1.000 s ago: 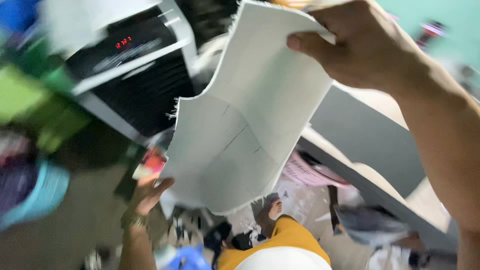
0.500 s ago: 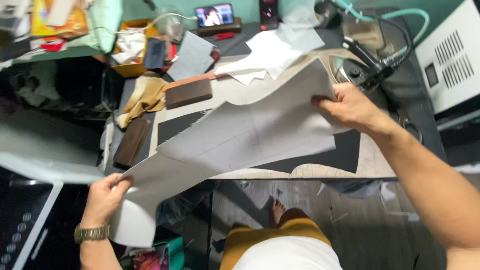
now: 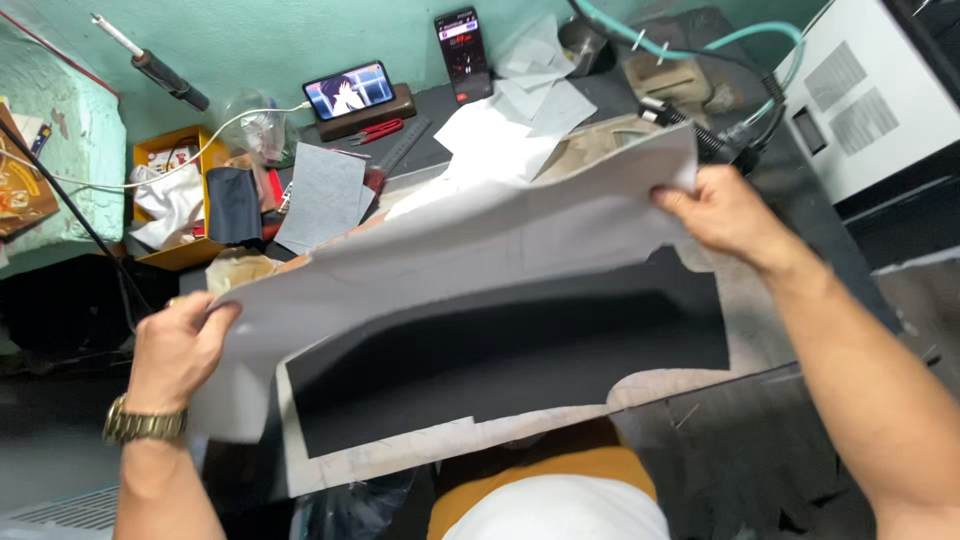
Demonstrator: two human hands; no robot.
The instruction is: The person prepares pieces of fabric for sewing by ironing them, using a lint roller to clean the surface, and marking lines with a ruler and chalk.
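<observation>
Since half a second ago I see the long grey pattern sheet (image 3: 470,255) lifted higher, baring the black fabric piece (image 3: 520,350) on the surface (image 3: 760,440) beneath. My left hand (image 3: 180,345), gold watch (image 3: 145,422) at the wrist, curls shut on the sheet's left end; my right hand (image 3: 725,215) pinches its upper right corner, near the teal hose (image 3: 700,50)

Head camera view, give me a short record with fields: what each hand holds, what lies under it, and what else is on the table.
left hand: grips the left end of the large pale grey paper pattern sheet
right hand: pinches the sheet's right end, fingers curled over its edge
sheet: held up above the table
below: black fabric piece on a pale board
behind: two phones, red scissors, loose papers, yellow box
</observation>
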